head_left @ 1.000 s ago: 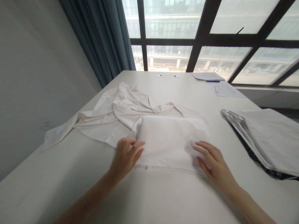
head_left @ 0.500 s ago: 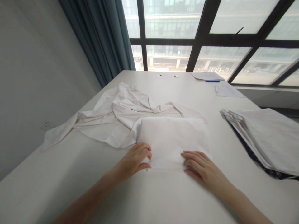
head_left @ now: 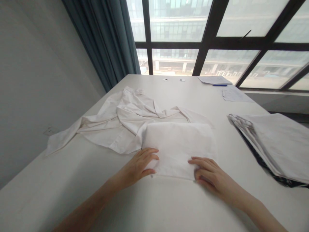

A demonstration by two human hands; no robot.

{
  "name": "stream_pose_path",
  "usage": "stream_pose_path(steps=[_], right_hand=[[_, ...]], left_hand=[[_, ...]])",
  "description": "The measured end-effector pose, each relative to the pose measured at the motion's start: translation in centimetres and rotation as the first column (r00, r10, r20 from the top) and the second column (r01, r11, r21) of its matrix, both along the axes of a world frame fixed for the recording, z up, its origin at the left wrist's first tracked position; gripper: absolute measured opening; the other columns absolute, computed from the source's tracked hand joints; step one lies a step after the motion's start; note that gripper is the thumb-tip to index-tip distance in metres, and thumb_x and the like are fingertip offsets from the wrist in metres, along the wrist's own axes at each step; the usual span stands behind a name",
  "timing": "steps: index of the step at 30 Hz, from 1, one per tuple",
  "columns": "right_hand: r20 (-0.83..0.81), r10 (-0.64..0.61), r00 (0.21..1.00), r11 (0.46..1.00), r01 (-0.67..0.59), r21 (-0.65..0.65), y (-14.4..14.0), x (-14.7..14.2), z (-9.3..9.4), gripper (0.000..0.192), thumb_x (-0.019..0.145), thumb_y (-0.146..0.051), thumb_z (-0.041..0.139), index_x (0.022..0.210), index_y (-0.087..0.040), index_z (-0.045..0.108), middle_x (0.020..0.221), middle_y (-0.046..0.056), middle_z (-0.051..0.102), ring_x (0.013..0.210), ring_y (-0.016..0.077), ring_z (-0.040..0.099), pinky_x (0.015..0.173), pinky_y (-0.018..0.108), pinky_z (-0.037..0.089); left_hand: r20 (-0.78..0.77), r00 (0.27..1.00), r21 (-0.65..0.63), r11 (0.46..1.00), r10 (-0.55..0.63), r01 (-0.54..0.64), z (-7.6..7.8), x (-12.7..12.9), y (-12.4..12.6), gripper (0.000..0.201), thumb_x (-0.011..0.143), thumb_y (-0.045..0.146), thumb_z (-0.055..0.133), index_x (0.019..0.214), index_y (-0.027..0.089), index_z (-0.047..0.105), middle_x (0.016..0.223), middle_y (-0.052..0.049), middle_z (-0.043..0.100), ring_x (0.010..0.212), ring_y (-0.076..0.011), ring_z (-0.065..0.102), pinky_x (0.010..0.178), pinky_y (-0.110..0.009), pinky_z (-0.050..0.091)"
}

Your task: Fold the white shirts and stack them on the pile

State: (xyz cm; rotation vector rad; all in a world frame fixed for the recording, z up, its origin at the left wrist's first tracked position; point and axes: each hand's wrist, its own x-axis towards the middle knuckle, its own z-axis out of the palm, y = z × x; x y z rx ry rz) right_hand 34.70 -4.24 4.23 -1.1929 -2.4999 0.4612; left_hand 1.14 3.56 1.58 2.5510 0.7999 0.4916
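Observation:
A folded white garment (head_left: 178, 141) lies as a flat rectangle on the white table, its near edge toward me. My left hand (head_left: 142, 164) rests on its near left corner, fingers spread over the cloth and thumb apart from them by the edge. At the near right corner, my right hand (head_left: 210, 175) has its index finger stretched over the cloth. The other fingers and thumb of that hand are bent together around the corner. Behind the folded piece, a loose, rumpled white garment (head_left: 137, 112) spreads to the left, partly beneath or against it.
On the right lies a stack of folded white cloth (head_left: 280, 145) with a dark layer underneath. Papers (head_left: 214, 80) and a blue pen (head_left: 220, 85) are at the table's far right. A blue curtain (head_left: 108, 38) and windows stand beyond the far edge, a grey wall at left.
My right hand has shifted slightly right and toward me, its fingers bending more around the corner. My left hand's fingers have straightened a little. Both garments lie nearly as before.

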Motion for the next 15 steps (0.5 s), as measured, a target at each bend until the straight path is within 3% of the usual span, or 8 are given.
stream_pose_path(steps=[3, 6, 9, 12, 15], right_hand=[[-0.013, -0.051, 0.999, 0.999, 0.052, 0.007, -0.1, -0.1, 0.7, 0.014, 0.096, -0.021, 0.047, 0.098, -0.023, 0.061, 0.126, 0.009, 0.061, 0.120, 0.0213, 0.055, 0.095, 0.037, 0.049], [-0.051, -0.081, 0.995, 0.996, 0.083, 0.040, 0.6, -1.1, 1.3, 0.018, 0.097, -0.018, 0.044, 0.108, -0.023, 0.059, 0.123, 0.009, 0.062, 0.114, 0.0191, 0.058, 0.093, 0.035, 0.050], [-0.078, -0.031, 0.996, 0.997, 0.036, 0.072, 2.3, -3.2, 1.4, 0.020, 0.098, -0.017, 0.042, 0.108, -0.021, 0.058, 0.119, 0.009, 0.064, 0.112, 0.0185, 0.058, 0.096, 0.036, 0.047], [-0.089, 0.025, 0.996, 0.993, -0.014, 0.121, 4.7, -6.0, 0.6, 0.022, 0.098, -0.017, 0.042, 0.111, -0.020, 0.059, 0.121, 0.009, 0.065, 0.116, 0.0186, 0.056, 0.102, 0.039, 0.042], [-0.010, 0.092, 0.996, 0.982, -0.089, 0.166, 6.4, -8.3, -0.7, 0.029, 0.099, -0.027, 0.045, 0.125, -0.021, 0.057, 0.139, 0.009, 0.055, 0.135, 0.0229, 0.041, 0.112, 0.047, 0.030]], left_hand=[[0.089, 0.995, -0.008, 0.999, 0.033, -0.033, 0.7, -0.1, 0.4, 0.021, 0.096, 0.024, 0.048, 0.116, 0.022, 0.056, 0.124, -0.010, 0.059, 0.121, -0.0198, 0.052, 0.104, -0.037, 0.043], [0.259, 0.938, 0.023, 0.970, 0.228, -0.242, 1.4, -0.5, 2.4, 0.025, 0.096, 0.016, 0.038, 0.113, 0.019, 0.056, 0.110, -0.008, 0.063, 0.106, -0.0176, 0.059, 0.094, -0.034, 0.049], [0.324, 0.866, 0.024, 0.912, 0.381, -0.410, 1.8, -0.9, 6.4, 0.034, 0.088, 0.017, 0.045, 0.120, 0.017, 0.054, 0.114, -0.010, 0.060, 0.103, -0.0193, 0.058, 0.084, -0.033, 0.051], [0.237, 0.894, -0.130, 0.924, 0.381, -0.359, 1.4, -0.5, 10.9, 0.049, 0.076, 0.028, 0.059, 0.124, 0.015, 0.055, 0.127, -0.013, 0.057, 0.116, -0.0241, 0.054, 0.085, -0.034, 0.051], [0.205, 0.903, -0.272, 0.908, 0.378, -0.319, 0.7, 0.5, 14.3, 0.053, 0.071, 0.028, 0.059, 0.123, 0.015, 0.060, 0.123, -0.010, 0.065, 0.113, -0.0233, 0.059, 0.095, -0.036, 0.046]])
